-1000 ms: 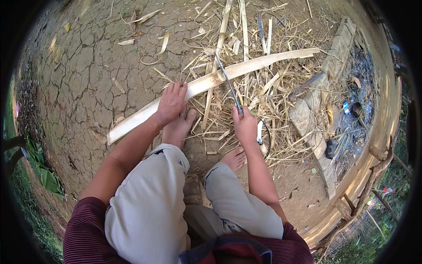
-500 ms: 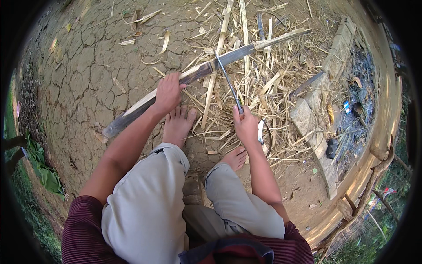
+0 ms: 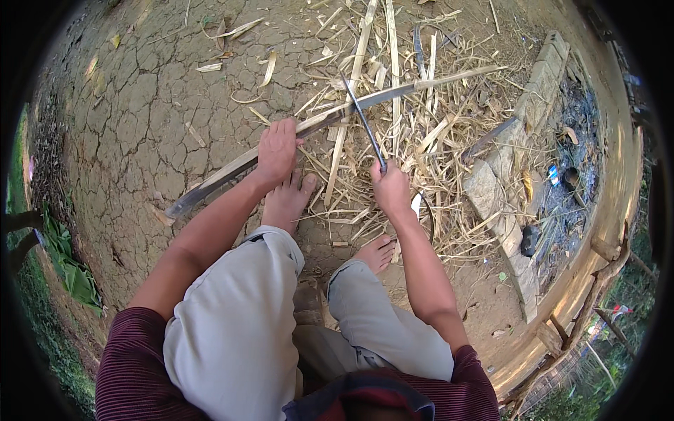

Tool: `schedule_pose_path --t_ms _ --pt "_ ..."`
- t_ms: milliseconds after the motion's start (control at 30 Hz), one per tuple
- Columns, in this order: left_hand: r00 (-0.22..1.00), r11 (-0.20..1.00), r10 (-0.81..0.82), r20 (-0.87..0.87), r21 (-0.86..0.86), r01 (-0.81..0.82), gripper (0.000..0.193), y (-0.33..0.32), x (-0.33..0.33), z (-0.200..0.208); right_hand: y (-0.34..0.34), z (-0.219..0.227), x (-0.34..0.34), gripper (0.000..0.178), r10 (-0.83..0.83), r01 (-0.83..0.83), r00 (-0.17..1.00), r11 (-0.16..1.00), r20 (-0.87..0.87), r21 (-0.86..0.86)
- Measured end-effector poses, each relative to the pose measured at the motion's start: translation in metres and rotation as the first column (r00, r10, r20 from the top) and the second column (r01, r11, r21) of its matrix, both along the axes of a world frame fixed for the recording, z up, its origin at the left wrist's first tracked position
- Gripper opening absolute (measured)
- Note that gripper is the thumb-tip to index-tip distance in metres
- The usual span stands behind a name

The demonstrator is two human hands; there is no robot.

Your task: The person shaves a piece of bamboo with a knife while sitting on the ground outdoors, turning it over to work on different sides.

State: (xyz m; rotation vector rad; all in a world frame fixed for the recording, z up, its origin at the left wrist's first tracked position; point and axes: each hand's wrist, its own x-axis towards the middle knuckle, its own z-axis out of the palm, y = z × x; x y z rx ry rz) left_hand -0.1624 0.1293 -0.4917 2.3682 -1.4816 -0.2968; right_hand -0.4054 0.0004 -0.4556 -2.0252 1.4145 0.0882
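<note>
My left hand (image 3: 279,151) is wrapped round a long split bamboo strip (image 3: 223,172), pale on one face and dark on the other. The strip slants from the ground at lower left to the upper right. In my right fist (image 3: 391,188) is the handle of a long, narrow-bladed knife (image 3: 365,121). Its blade points up and to the left and lies across the strip, beyond my left hand. My fingers hide most of the handle.
My bare feet (image 3: 288,203) rest near the strip. Bamboo shavings (image 3: 421,151) and pale strips (image 3: 359,52) litter the dirt. On the right, stone blocks (image 3: 495,189) border an ashy patch (image 3: 572,161). Green leaves (image 3: 77,281) lie at far left.
The bamboo strip has rolled, so its dark face looks narrower and its pale edge shows more. Its far end has shifted slightly right. Both hands keep their grip, with the left slightly farther right.
</note>
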Motion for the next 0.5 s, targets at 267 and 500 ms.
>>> schedule_pose_path --t_ms 267,500 --pt "0.998 0.993 0.021 -0.052 0.118 -0.015 0.030 -0.002 0.010 0.005 -0.026 0.011 0.000 0.044 0.037 -0.076 0.991 0.945 0.128 0.317" --pt "0.983 0.973 -0.056 -0.173 0.211 0.092 0.032 -0.017 0.043 0.020 -0.048 0.004 -0.014 0.042 -0.291 -0.012 0.937 0.527 0.194 0.850"
